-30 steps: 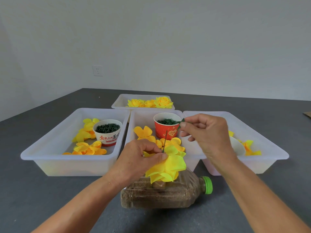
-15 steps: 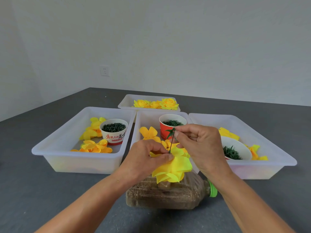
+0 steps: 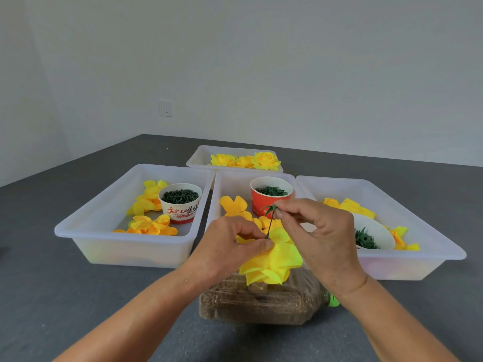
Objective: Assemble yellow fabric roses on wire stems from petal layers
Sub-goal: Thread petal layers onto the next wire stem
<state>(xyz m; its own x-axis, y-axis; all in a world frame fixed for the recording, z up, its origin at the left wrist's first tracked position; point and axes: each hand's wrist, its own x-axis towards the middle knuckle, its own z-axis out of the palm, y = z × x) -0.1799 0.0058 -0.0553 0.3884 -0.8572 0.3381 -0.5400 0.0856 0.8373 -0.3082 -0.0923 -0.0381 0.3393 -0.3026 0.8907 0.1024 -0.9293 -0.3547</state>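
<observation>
Head view, centre of the frame: four white plastic trays on a grey table (image 3: 65, 296). In the left tray (image 3: 86, 231), loose yellow and orange petals (image 3: 146, 202) and a white paper cup (image 3: 180, 203) full of small dark green pieces. In the middle tray (image 3: 224, 184), more petal layers (image 3: 234, 206) and a red paper cup (image 3: 270, 195) holding green rings. In the right tray (image 3: 431, 239), yellow petals (image 3: 349, 206) and a white bowl (image 3: 376, 231) tipped on its side with green leafy bits inside. In the far tray (image 3: 198, 158), upper centre, three finished yellow roses (image 3: 266, 160).

Lower centre: left hand (image 3: 227, 246) curled around the yellow rose (image 3: 271, 259), thumb pressed on the petals where the thin green wire (image 3: 270, 224) comes out. Right hand (image 3: 318, 231) pinching a small green leafy piece (image 3: 269, 209) at the wire's upper end, between thumb and forefinger. Rose held just above a clear plastic bottle (image 3: 261, 301) lying on its side, filled with brownish grains, green cap (image 3: 333, 300) peeking out to the right.

Hard to make out: whether the rose touches the bottle; lower end of the wire hidden in the petals; front of the middle tray covered by both hands; forearms cut off at the bottom edge.
</observation>
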